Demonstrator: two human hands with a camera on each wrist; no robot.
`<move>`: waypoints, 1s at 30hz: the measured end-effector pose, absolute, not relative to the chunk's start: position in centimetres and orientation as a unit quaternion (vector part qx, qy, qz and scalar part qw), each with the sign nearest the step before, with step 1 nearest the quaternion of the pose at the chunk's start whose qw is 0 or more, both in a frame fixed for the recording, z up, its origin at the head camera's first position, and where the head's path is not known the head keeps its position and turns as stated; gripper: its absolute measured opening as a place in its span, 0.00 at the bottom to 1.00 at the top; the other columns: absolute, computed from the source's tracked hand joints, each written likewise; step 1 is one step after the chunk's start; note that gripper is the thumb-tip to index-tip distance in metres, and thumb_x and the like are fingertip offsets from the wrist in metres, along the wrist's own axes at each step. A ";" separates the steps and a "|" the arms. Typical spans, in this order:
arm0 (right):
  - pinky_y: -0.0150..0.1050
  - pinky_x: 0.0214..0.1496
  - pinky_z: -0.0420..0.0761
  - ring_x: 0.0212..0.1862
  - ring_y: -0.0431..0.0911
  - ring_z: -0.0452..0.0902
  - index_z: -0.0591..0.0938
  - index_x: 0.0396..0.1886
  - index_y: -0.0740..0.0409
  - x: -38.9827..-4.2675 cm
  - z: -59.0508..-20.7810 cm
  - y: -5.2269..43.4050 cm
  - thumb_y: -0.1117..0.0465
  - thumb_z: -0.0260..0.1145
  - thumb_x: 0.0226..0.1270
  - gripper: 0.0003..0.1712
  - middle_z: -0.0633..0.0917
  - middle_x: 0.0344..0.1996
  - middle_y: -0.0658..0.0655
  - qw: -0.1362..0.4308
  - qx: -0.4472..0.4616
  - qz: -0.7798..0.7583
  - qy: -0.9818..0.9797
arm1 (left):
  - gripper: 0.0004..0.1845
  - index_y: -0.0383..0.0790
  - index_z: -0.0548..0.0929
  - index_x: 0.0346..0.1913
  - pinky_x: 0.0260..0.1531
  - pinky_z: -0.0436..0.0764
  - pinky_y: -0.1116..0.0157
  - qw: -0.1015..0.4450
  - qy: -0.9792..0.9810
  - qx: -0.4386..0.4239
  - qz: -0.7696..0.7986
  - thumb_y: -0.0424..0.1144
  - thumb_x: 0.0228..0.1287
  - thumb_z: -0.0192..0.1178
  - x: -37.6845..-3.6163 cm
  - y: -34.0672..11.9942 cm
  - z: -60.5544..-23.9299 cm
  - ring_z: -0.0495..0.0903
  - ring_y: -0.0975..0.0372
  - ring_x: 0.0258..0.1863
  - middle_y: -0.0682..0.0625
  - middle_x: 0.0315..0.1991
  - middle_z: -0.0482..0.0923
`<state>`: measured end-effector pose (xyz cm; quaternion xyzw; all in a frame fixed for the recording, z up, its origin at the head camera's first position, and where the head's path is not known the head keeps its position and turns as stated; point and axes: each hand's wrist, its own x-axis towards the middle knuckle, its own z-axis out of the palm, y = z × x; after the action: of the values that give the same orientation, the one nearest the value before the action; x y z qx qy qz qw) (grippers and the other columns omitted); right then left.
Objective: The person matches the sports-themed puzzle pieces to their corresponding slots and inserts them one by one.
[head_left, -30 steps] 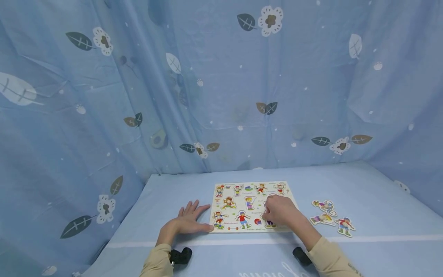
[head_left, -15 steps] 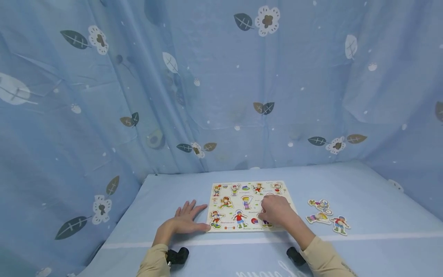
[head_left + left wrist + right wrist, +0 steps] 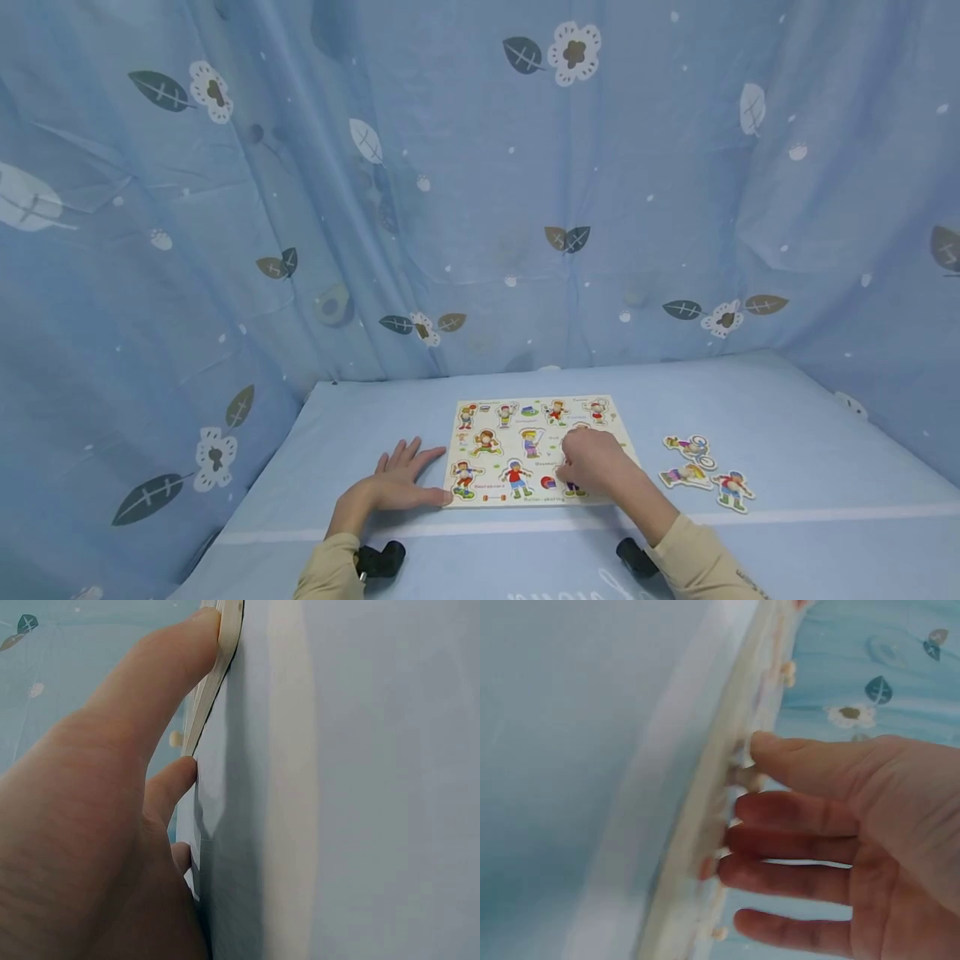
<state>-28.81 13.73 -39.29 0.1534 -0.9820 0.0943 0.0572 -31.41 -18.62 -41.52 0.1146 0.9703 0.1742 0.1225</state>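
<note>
A wooden peg puzzle board (image 3: 517,417) with cartoon sports figures lies flat on the blue table. My left hand (image 3: 397,485) rests flat and open on the table beside it. Its thumb (image 3: 172,660) presses the edge of the board (image 3: 225,645) at the front left corner. My right hand (image 3: 592,465) lies over the board's front right part. In the right wrist view its thumb (image 3: 795,761) and forefinger pinch a small peg (image 3: 742,778) of a puzzle piece seated in the board (image 3: 705,825). The piece itself is mostly hidden under the hand.
Three loose figure pieces (image 3: 686,446), (image 3: 684,476), (image 3: 733,489) lie on the table right of the board. A blue leaf-print curtain (image 3: 480,208) closes in the back and sides. A white line (image 3: 825,512) crosses the table near the front. Black wrist cameras (image 3: 378,558) sit by my sleeves.
Both hands stay where they were on the board and the table. Only the head view has shifted a little.
</note>
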 end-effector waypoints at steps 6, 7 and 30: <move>0.34 0.24 0.60 0.19 0.41 0.63 0.74 0.16 0.52 -27.7 -37.7 13.6 0.57 0.73 0.58 0.18 0.71 0.13 0.48 0.028 0.143 0.081 -0.986 | 0.51 0.54 0.63 0.75 0.73 0.40 0.37 0.120 0.970 0.116 0.177 0.72 0.49 0.62 -31.3 -18.8 -41.5 0.39 0.40 0.78 0.37 0.79 0.46; 0.35 0.25 0.60 0.19 0.41 0.63 0.75 0.16 0.52 -27.6 -37.5 13.7 0.57 0.73 0.58 0.17 0.71 0.13 0.48 0.019 0.141 0.081 -0.987 | 0.51 0.54 0.63 0.75 0.73 0.40 0.37 0.119 0.970 0.117 0.178 0.72 0.50 0.62 -31.3 -18.8 -41.5 0.39 0.40 0.78 0.37 0.79 0.46; 0.42 0.41 0.82 0.37 0.41 0.80 0.87 0.41 0.53 -26.0 -33.2 14.5 0.60 0.71 0.63 0.07 0.86 0.39 0.47 0.027 0.249 0.150 -0.956 | 0.50 0.54 0.64 0.75 0.73 0.39 0.37 0.116 0.971 0.115 0.175 0.72 0.49 0.63 -31.2 -18.5 -41.5 0.39 0.40 0.78 0.38 0.79 0.46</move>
<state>-25.97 14.47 -33.17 0.2491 -0.9563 0.1505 0.0273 -31.23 -18.49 -41.50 0.1154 0.9708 0.1751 0.1164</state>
